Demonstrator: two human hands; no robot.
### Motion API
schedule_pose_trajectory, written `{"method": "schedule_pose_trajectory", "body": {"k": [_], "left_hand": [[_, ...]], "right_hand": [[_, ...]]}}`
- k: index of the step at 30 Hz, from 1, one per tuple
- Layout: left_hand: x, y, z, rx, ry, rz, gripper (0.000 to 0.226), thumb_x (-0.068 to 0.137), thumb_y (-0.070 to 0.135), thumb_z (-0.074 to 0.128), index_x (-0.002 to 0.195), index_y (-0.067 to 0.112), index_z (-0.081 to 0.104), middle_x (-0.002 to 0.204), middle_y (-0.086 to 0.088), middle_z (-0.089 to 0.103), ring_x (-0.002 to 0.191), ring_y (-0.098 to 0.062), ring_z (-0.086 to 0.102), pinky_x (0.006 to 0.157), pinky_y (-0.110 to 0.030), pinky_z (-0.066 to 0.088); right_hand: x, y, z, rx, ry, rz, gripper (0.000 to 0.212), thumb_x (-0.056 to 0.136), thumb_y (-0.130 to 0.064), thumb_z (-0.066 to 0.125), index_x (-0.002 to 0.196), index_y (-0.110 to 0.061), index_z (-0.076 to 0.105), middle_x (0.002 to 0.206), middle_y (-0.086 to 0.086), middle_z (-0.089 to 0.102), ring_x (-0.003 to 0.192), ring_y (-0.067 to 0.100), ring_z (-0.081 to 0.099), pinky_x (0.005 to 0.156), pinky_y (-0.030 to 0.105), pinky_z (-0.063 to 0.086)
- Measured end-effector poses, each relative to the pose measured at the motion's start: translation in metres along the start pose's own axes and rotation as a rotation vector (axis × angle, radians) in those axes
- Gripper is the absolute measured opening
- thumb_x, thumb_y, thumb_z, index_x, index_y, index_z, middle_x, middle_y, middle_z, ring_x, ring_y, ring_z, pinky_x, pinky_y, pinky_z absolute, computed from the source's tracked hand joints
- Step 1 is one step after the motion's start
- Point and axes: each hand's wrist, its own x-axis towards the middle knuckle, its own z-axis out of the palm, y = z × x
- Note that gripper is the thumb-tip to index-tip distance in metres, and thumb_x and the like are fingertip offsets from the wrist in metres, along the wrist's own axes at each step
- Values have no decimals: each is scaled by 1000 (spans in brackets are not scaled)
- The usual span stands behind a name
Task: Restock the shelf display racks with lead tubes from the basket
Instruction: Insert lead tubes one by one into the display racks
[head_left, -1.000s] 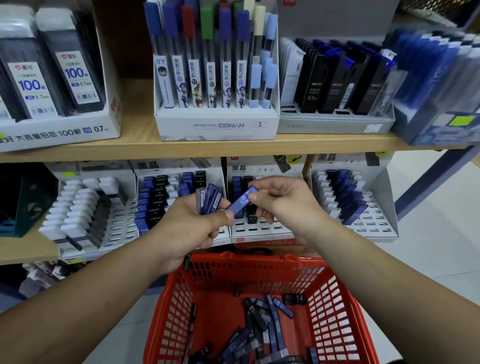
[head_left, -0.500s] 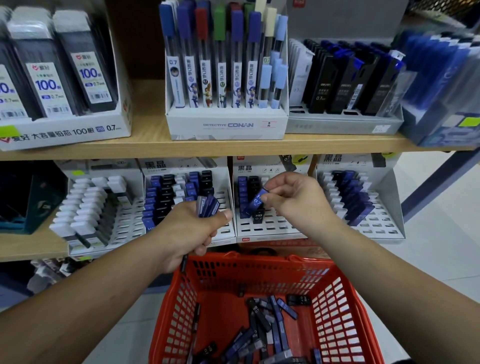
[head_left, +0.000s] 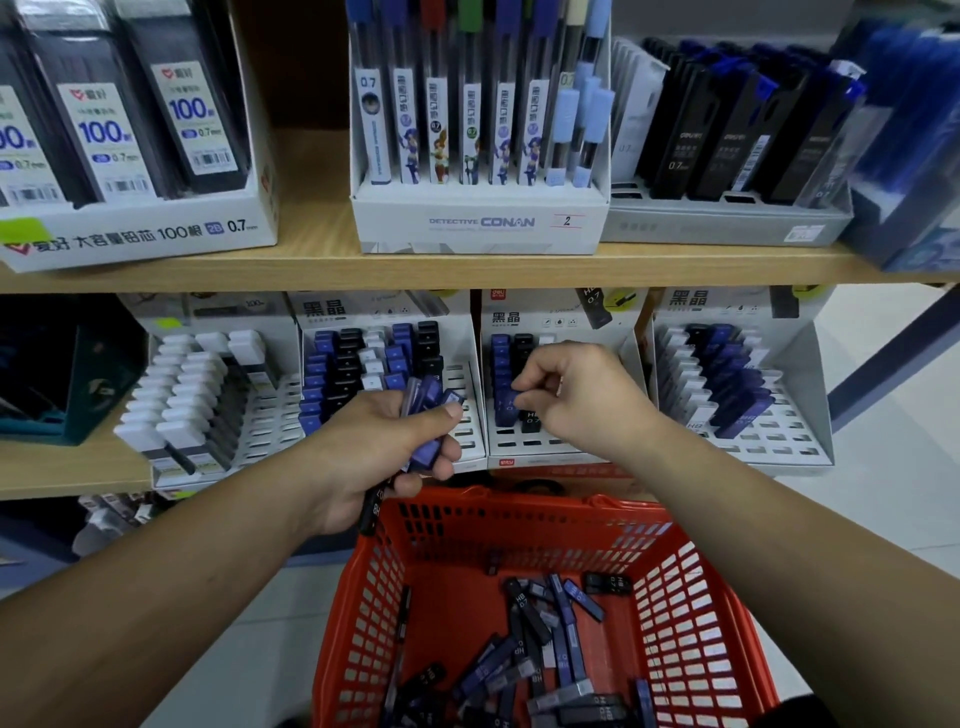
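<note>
The right hand (head_left: 574, 397) pinches one blue lead tube (head_left: 505, 410) near its upper end, thumb against curled fingers. The tube's lower end is down among the slots of the white display rack (head_left: 524, 448) on the lower shelf (head_left: 78, 467), just beside the standing tubes (head_left: 501, 358) in that rack's left columns. Whether it is fully seated cannot be told; the fingers hide part of it. The left hand (head_left: 374, 457) is curled round a bundle of blue tubes (head_left: 430, 415), and a black tube (head_left: 371, 512) sticks out below the palm, over the rim of the red basket (head_left: 363, 613). Many loose tubes (head_left: 545, 644) lie heaped in the basket's bottom.

These tubes look like small, stiff plastic cases: very light, smooth-sided and likely slippery. The leads inside are probably brittle, so a drop is best avoided. The sensible hold is a light pinch on the two flat faces near the cap, which leaves the bottom end free to enter a slot. The low-hanging black tube appears loosely held and could slide out.
</note>
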Motion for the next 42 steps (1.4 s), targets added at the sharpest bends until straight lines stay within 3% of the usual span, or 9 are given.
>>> {"method": "schedule_pose_trajectory", "body": {"k": [6, 13, 17, 20, 23, 27, 35, 39, 42], "left_hand": [[-4, 1, -2, 75, 24, 31, 27, 98, 41, 67, 108, 16, 65, 81, -9, 73, 52, -13, 52, 39, -23, 32], [-4, 1, -6, -7, -32, 26, 6, 100, 14, 66, 104, 11, 67, 87, -11, 60, 60, -13, 52, 40, -22, 28], [-4, 6, 1, -52, -27, 46, 16, 97, 8, 67, 113, 9, 70, 82, -10, 62, 57, -11, 50, 38, -21, 29], [-6, 13, 8, -104, -62, 52, 19, 99, 11, 66, 116, 3, 69, 81, -12, 64, 52, -10, 48, 38, -18, 29], [-7, 19, 16, -152, -76, 45, 33, 102, 29, 62, 111, -2, 68, 75, -11, 67, 46, -9, 45, 36, -17, 29], [-6, 25, 27, -74, -48, 123, 24, 103, 29, 61, 100, 5, 65, 66, -3, 64, 41, -7, 41, 36, -16, 29], [4, 28, 45, 4, -77, 149, 17, 103, 21, 63, 92, 8, 65, 70, -4, 60, 47, -7, 46, 39, -18, 32], [13, 26, 44, 25, 5, 107, 24, 103, 35, 62, 103, 11, 68, 72, -4, 57, 52, -10, 47, 41, -22, 31], [18, 18, 37, 66, 84, 40, 37, 102, 49, 58, 114, 15, 65, 65, 1, 49, 50, -10, 42, 42, -24, 28]], "right_hand": [[1, 1, 3, -80, -3, -55, 9, 87, -7, 77, 87, -16, 76, 69, -21, 58, 64, -1, 55, 69, 27, 50], [1, 1, 8, -248, -7, -162, 17, 87, -22, 80, 104, -25, 80, 103, -6, 54, 97, 17, 57, 83, 34, 50], [-10, -16, -7, 76, -47, -190, 44, 80, -7, 84, 120, -24, 74, 107, -7, 59, 81, 11, 57, 84, 28, 52], [-23, -23, -10, 84, -102, -283, 28, 82, -12, 86, 107, -20, 78, 102, -6, 69, 89, 11, 65, 86, 26, 53], [-30, -20, -14, 176, -122, -111, 6, 92, -18, 78, 97, -19, 80, 85, -3, 75, 78, 7, 68, 79, 32, 57], [-36, -14, -23, 518, -226, 116, 9, 97, -9, 70, 100, -6, 78, 81, 9, 76, 72, 16, 68, 66, 34, 55], [-39, -2, -30, 629, -238, 171, 11, 95, -12, 72, 104, -6, 77, 94, 15, 75, 79, 19, 65, 65, 32, 57], [-34, 6, -34, 614, -160, 199, 26, 95, -6, 72, 119, -15, 71, 80, 4, 67, 67, 17, 60, 58, 28, 51], [-31, 9, -36, 612, -79, 191, 26, 95, -2, 71, 117, -14, 70, 84, 14, 64, 65, 21, 62, 62, 31, 58]]}}
